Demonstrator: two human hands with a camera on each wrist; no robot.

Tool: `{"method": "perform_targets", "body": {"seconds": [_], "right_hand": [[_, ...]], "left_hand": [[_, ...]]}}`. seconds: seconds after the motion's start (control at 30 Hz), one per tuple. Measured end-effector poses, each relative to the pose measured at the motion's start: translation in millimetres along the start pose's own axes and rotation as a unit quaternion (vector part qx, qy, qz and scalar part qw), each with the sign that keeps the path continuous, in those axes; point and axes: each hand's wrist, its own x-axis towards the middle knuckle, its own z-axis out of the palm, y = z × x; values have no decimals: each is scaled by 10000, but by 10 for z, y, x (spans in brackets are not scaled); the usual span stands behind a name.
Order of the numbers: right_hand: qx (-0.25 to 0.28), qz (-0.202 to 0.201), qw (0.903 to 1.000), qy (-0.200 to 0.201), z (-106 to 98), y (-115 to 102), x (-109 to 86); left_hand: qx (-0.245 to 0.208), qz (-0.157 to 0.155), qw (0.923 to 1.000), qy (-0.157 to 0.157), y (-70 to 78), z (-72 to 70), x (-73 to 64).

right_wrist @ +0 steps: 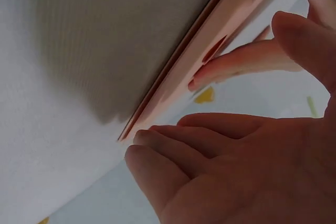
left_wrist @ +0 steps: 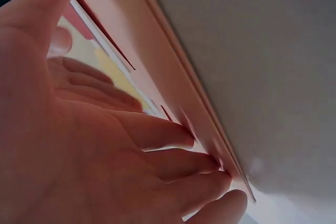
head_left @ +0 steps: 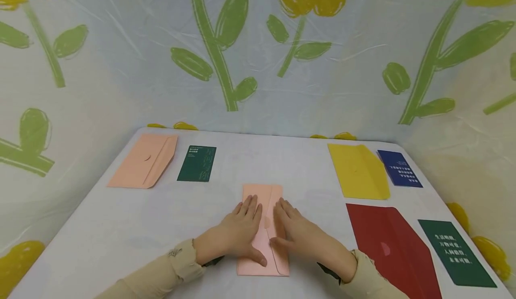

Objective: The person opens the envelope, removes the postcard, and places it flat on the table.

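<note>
A pink envelope (head_left: 262,196) lies lengthwise in front of me on the white table, its flap folded over and tucked at a small slot. My left hand (head_left: 241,229) rests on its left half with straight fingers, as the left wrist view also shows the fingertips on the pink paper (left_wrist: 152,40). Over its right edge is my right hand (head_left: 300,232), fingers straight and thumb reaching toward the flap seam. In the right wrist view, the right fingertips (right_wrist: 144,140) are right at the envelope's edge (right_wrist: 184,51).
At the back left lie another pink envelope (head_left: 139,164) and a green card (head_left: 196,164). On the right are a yellow envelope (head_left: 356,173), a blue card (head_left: 399,167), a red envelope (head_left: 387,232) and a second green card (head_left: 455,252). A flowered cloth (head_left: 258,124) hangs behind the table.
</note>
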Motion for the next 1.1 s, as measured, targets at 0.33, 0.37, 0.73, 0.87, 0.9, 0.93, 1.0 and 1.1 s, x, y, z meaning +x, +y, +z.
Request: {"method": "perform_targets", "body": {"seconds": [0.33, 0.37, 0.73, 0.87, 0.9, 0.93, 1.0, 1.1], "right_hand": [[103, 171, 9990, -400, 124, -34, 3], [64, 155, 9991, -400, 127, -36, 1], [-50, 142, 9995, -294, 144, -24, -3], [-35, 171, 9994, -313, 150, -10, 9], [-24, 177, 9993, -316, 150, -6, 12], [-12, 189, 9993, -316, 146, -6, 14], [10, 213, 9993, -313, 143, -3, 19], [26, 206, 9992, -334, 144, 0, 24]], "left_hand": [[37, -46, 9999, -122, 35, -9, 26], [38, -40, 9999, -109, 36, -6, 26], [30, -72, 9999, -88, 31, 0, 45], [56, -80, 9999, -53, 25, 7, 53], [64, -79, 9999, -48, 23, 9, 56], [59, -77, 9999, -45, 23, 10, 59], [66, -66, 10000, -35, 21, 16, 66], [94, -60, 9999, -54, 17, 28, 71]]}}
